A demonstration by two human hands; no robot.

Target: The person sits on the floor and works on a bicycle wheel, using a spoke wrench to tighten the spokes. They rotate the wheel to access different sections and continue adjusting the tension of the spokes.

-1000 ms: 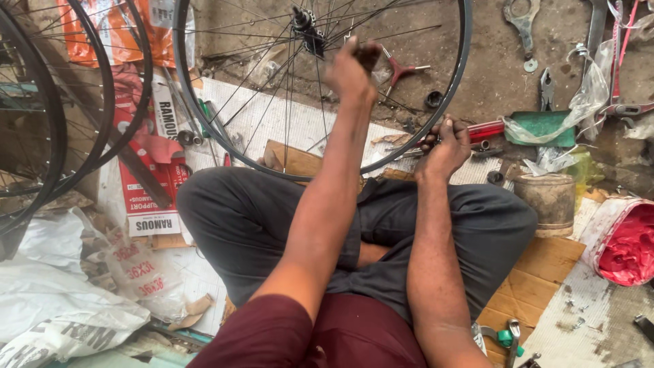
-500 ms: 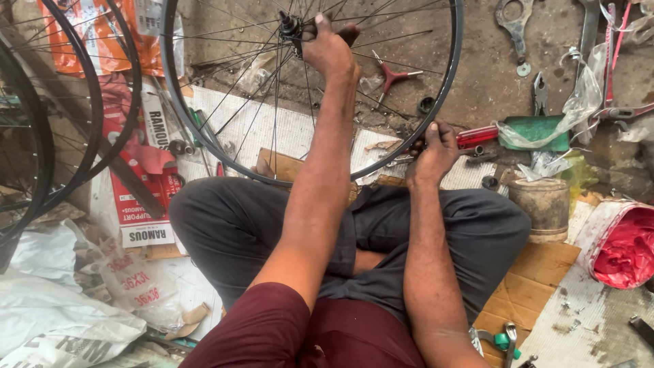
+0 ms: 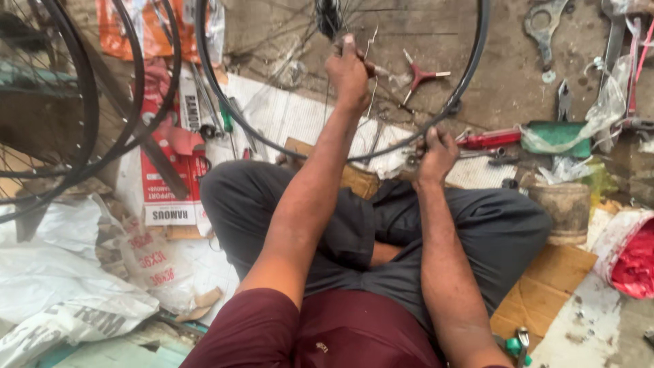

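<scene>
A black bicycle wheel rim (image 3: 470, 75) with thin spokes stands upright in front of my crossed legs. My left hand (image 3: 349, 68) is raised inside the wheel, just below the dark hub (image 3: 328, 15), fingers closed on a thin spoke. My right hand (image 3: 436, 153) grips the lower part of the rim where a spoke meets it; what else it may hold is hidden by the fingers. I sit on the floor in dark grey trousers and a maroon shirt.
Other black wheels (image 3: 82, 102) lean at the left. A red three-way wrench (image 3: 421, 76), a red-handled tool (image 3: 490, 139), a green tray (image 3: 560, 135), a flat spanner (image 3: 545, 31), a small tin (image 3: 560, 208) and a red-lined bag (image 3: 630, 255) lie around. White sacks (image 3: 61, 286) cover the left floor.
My left hand has come down from the hub and now pinches a spoke lower in the wheel. My right hand stays on the rim's bottom. The view has shifted slightly.
</scene>
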